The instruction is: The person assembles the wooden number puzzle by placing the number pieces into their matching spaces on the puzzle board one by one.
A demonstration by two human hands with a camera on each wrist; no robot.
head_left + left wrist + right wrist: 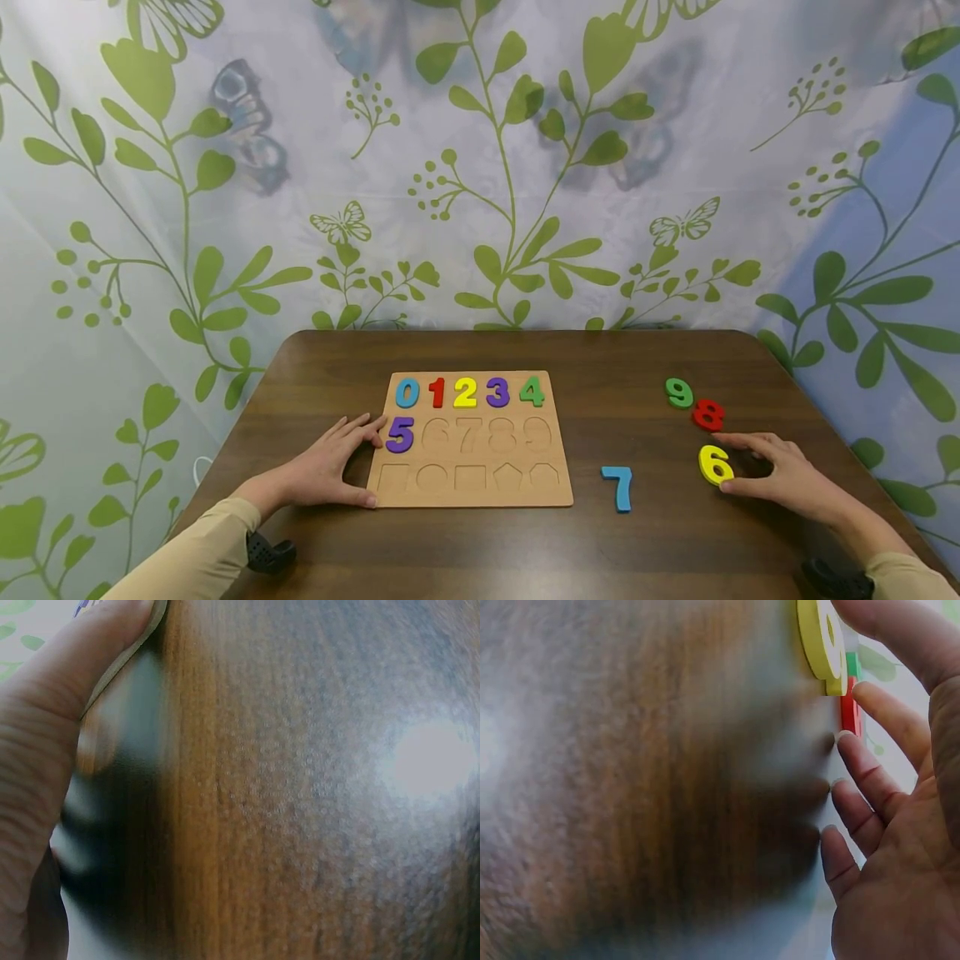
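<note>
Yellow 6 [706, 463] sits by your right hand [780, 475], thumb, fingers spread astride; your uncurled left hand [321, 468] likely steadies board [474, 497].

From over here I see a brown table [450, 558], with a shiny light spot [433, 759] on it. Behind it I see pale cloth [408, 117] with green leaves [605, 148] and butterflies [341, 223].

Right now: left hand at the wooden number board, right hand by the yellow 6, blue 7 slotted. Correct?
No, the head view shows the blue 7 lying on the table beside the wooden number board. Left hand and right hand as stated.
</note>
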